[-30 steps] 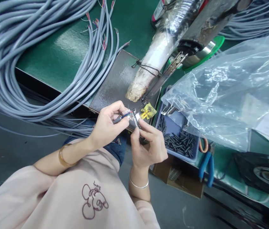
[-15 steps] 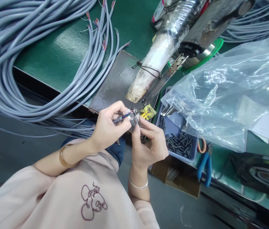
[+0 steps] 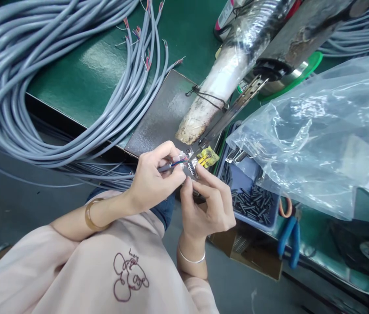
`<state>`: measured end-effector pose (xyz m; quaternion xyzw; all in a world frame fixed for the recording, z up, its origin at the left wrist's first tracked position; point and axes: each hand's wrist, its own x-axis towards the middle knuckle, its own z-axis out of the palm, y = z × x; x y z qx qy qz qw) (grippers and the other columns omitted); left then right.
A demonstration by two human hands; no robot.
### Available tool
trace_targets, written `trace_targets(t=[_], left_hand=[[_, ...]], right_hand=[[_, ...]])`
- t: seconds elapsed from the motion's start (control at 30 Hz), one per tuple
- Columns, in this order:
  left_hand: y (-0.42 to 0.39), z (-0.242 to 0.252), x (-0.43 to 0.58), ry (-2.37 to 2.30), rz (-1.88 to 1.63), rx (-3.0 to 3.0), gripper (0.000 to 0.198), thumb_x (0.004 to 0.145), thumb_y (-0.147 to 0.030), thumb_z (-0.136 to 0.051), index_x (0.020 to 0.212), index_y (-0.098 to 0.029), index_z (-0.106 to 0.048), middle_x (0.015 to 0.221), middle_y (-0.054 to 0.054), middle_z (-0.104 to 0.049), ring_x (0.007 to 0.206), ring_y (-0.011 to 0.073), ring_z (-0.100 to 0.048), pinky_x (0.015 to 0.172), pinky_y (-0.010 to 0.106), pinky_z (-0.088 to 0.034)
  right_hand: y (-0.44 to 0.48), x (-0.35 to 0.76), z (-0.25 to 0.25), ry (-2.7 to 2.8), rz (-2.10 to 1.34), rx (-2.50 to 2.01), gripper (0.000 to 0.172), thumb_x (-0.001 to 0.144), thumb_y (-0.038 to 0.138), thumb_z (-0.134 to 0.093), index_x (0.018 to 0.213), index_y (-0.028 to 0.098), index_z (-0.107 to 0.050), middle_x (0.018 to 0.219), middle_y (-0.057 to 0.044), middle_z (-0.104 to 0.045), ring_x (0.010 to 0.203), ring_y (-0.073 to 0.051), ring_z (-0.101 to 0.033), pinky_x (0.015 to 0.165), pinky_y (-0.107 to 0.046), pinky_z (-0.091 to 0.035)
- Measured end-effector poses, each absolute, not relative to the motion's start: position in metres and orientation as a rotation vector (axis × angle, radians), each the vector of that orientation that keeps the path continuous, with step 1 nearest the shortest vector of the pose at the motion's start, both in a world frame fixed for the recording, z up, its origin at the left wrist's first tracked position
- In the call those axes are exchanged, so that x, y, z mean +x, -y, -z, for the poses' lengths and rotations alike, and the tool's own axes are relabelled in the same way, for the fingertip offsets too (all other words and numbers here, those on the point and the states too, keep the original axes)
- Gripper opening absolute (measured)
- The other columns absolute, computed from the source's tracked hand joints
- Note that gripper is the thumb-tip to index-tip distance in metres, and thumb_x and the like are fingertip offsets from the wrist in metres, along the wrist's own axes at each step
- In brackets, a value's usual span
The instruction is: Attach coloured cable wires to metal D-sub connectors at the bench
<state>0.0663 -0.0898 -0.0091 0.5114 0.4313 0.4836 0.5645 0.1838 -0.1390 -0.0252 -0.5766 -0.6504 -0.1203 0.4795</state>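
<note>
Left hand (image 3: 154, 172) and right hand (image 3: 208, 205) were close together, fingertips nearly meeting near the edge of the tabletop (image 3: 96, 61). Thumb and forefinger of the left were pinched on the end of a gray cable (image 3: 164, 167), whose thin colored wires (image 3: 178, 162) reached toward a small metal connector (image 3: 192, 167). That connector lay between the two hands, just beyond the left fingertips — the right forefinger was at its far side and the thumb just below, though whether they gripped it I could not tell. Right beside it was a crumpled yellow piece (image 3: 208, 157), and above was the lower end of a white wrapped tube (image 3: 204, 96), over a dark plate (image 3: 158, 117). A thick bundle of gray cables (image 3: 8, 87) looped across the left side, its stripped ends fanned out. To the right — partly under a clear plastic bag (image 3: 302, 144) — a blue bin (image 3: 240, 176) held many short black pieces (image 3: 252, 205), with blue-handled pliers (image 3: 289, 244) near its corner.
</note>
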Motion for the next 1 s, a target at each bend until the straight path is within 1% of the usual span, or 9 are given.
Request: trace_targets(t=[0.17, 0.4, 0.5, 0.6, 0.7, 0.8, 0.87, 0.93, 1.0], left_hand=[[0.092, 0.013, 0.066, -1.024, -1.103, 1.207, 0.017, 0.076, -0.014, -0.061, 0.073, -0.021, -0.046, 0.064, -0.005, -0.05, 0.053, 0.0072, -0.047, 0.048, 0.02, -0.036], [0.091, 0.012, 0.067, -1.042, -1.097, 1.161, 0.017, 0.074, -0.016, -0.062, 0.072, -0.021, -0.046, 0.064, -0.004, -0.051, 0.059, 0.0085, -0.053, 0.053, 0.018, -0.041], [0.092, 0.01, 0.063, -1.023, -1.054, 1.148, 0.014, 0.074, -0.016, -0.063, 0.074, -0.02, -0.05, 0.067, -0.004, -0.056, 0.06, 0.0076, -0.054, 0.054, 0.017, -0.043], [0.09, 0.008, 0.055, -0.923, -0.982, 1.12, 0.017, 0.07, -0.013, -0.065, 0.084, -0.018, -0.059, 0.074, -0.002, -0.063, 0.06, 0.0063, -0.054, 0.055, 0.016, -0.044], [0.086, 0.008, 0.044, -0.78, -0.879, 1.015, 0.025, 0.066, -0.01, -0.064, 0.09, -0.015, -0.063, 0.072, -0.002, -0.064, 0.057, 0.0055, -0.055, 0.054, 0.016, -0.046], [0.083, 0.011, 0.035, -0.682, -0.788, 0.883, 0.024, 0.07, -0.011, -0.063, 0.093, -0.015, -0.064, 0.07, -0.003, -0.065, 0.049, 0.0046, -0.052, 0.047, 0.016, -0.045], [0.082, 0.014, 0.031, -0.649, -0.784, 0.837, 0.027, 0.072, -0.011, -0.067, 0.098, -0.016, -0.062, 0.072, -0.002, -0.068, 0.05, 0.0058, -0.057, 0.049, 0.017, -0.048], [0.084, 0.015, 0.028, -0.628, -0.797, 0.835, 0.033, 0.073, -0.009, -0.072, 0.103, -0.017, -0.061, 0.076, -0.002, -0.07, 0.058, 0.0082, -0.066, 0.056, 0.017, -0.055], [0.087, 0.016, 0.028, -0.62, -0.813, 0.864, 0.033, 0.076, -0.009, -0.074, 0.105, -0.018, -0.06, 0.08, 0.0, -0.073, 0.066, 0.0104, -0.072, 0.064, 0.018, -0.059]], right_hand=[[0.142, 0.186, 0.029, 1.623, 0.312, -1.405, 0.015, 0.084, 0.01, -0.077, 0.083, 0.02, -0.065, 0.097, -0.004, -0.081, 0.085, -0.014, -0.078, 0.075, -0.022, -0.063], [0.139, 0.186, 0.029, 1.598, 0.299, -1.42, 0.017, 0.084, 0.011, -0.077, 0.083, 0.021, -0.064, 0.095, -0.003, -0.081, 0.085, -0.015, -0.079, 0.075, -0.024, -0.063], [0.139, 0.187, 0.029, 1.548, 0.255, -1.416, 0.018, 0.083, 0.009, -0.077, 0.082, 0.02, -0.064, 0.094, -0.002, -0.081, 0.083, -0.014, -0.079, 0.075, -0.023, -0.063], [0.143, 0.191, 0.028, 1.45, 0.16, -1.431, 0.018, 0.084, 0.009, -0.076, 0.08, 0.021, -0.063, 0.091, -0.001, -0.081, 0.082, -0.014, -0.079, 0.071, -0.022, -0.063], [0.15, 0.194, 0.023, 1.399, -0.033, -1.487, 0.017, 0.085, 0.011, -0.074, 0.078, 0.021, -0.063, 0.089, 0.001, -0.08, 0.081, -0.014, -0.079, 0.069, -0.022, -0.062], [0.157, 0.197, 0.016, 1.393, -0.215, -1.536, 0.018, 0.086, 0.014, -0.075, 0.075, 0.021, -0.062, 0.088, 0.001, -0.08, 0.078, -0.013, -0.078, 0.066, -0.021, -0.062], [0.16, 0.196, 0.011, 1.394, -0.297, -1.56, 0.017, 0.086, 0.015, -0.075, 0.075, 0.02, -0.063, 0.087, 0.001, -0.08, 0.075, -0.013, -0.078, 0.065, -0.021, -0.063], [0.162, 0.194, 0.007, 1.335, -0.276, -1.565, 0.012, 0.087, 0.015, -0.074, 0.079, 0.019, -0.066, 0.086, 0.0, -0.08, 0.065, -0.012, -0.075, 0.059, -0.02, -0.061], [0.165, 0.191, 0.003, 1.201, -0.087, -1.488, 0.006, 0.089, 0.018, -0.072, 0.085, 0.019, -0.068, 0.077, 0.002, -0.076, 0.05, -0.009, -0.067, 0.044, -0.018, -0.051]])
